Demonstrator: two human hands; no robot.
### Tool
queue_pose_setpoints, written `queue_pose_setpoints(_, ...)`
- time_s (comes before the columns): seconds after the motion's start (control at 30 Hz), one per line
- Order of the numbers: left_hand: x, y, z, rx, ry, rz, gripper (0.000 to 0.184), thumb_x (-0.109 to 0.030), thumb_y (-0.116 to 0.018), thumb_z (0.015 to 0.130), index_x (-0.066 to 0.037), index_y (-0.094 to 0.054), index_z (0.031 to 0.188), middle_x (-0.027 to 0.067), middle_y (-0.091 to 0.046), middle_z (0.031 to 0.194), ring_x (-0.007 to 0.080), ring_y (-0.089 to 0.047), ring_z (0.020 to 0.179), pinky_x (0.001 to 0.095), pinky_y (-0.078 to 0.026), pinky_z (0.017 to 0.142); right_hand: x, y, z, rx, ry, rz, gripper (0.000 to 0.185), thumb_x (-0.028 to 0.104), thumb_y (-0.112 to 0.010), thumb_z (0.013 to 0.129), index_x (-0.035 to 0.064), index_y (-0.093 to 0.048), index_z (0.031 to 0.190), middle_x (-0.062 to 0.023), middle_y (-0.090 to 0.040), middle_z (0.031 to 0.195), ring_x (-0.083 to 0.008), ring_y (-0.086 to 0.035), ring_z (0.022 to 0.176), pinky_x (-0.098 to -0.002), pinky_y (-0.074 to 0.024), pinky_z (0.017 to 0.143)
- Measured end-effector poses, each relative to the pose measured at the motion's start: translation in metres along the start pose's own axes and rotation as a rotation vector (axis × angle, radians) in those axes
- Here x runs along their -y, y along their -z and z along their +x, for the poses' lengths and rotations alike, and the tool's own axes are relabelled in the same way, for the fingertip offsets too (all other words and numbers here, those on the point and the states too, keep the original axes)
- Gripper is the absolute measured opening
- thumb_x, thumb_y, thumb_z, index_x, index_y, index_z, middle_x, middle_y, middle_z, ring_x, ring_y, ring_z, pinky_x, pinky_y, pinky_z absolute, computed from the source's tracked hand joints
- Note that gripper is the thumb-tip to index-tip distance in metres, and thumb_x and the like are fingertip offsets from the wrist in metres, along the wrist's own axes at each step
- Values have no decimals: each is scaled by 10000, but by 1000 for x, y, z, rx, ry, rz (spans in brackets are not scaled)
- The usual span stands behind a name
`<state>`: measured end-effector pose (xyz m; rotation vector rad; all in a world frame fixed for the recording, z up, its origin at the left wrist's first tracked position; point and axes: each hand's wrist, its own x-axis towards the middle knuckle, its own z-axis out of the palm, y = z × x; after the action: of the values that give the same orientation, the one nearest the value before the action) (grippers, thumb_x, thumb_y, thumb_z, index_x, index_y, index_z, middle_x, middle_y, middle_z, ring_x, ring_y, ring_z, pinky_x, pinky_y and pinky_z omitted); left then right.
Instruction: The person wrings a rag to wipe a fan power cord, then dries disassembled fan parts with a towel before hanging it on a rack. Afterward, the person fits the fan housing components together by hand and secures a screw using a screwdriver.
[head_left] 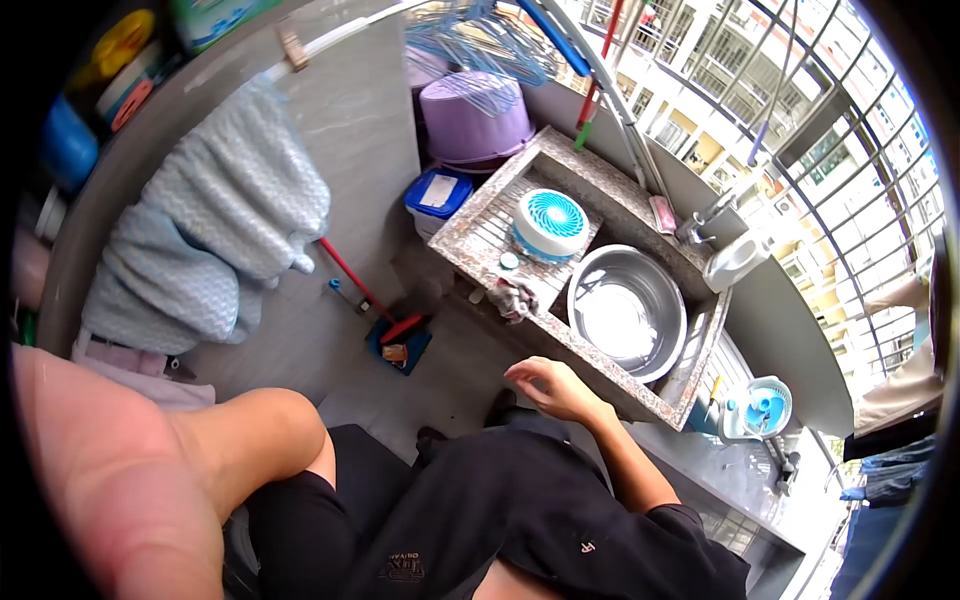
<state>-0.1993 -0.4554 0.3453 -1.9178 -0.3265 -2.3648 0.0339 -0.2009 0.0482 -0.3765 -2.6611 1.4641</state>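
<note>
My left hand [95, 480] is raised very close to the camera at the lower left, and its fingers are out of sight. In front of my black shirt hangs my right hand [552, 387], fingers loosely bent and apart, with nothing in it. The stone sink [560, 335] is just beyond it. On the sink's ribbed washboard sits a round white fan part with a blue spiral grille [552, 222]. A small round cap [510, 261] and a crumpled rag [516, 298] lie near the sink's front edge. A shiny metal basin [577, 310] rests in the sink bowl.
Right of the sink is a white-and-blue fan part with blue blades [767, 407]. A white jug [738, 262] stands by the faucet [692, 232]. Purple buckets [475, 120] and a blue-lidded tub [438, 192] are behind. A dustpan [415, 355] and red broom [350, 270] stand near a hanging towel [235, 180].
</note>
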Motion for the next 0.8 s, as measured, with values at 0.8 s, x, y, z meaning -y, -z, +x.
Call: queue_pose_setpoints(0.8, 193, -76, 29, 64, -78, 58, 291, -366, -480, 949, -156, -510, 750, -34, -503, 587, 113, -399, 486, 271, -297, 476, -85, 99, -66, -129, -48, 4, 227, 111, -644, 920, 52, -679, 1137, -151, -693, 1073, -343, -671, 1027, -437, -537, 911)
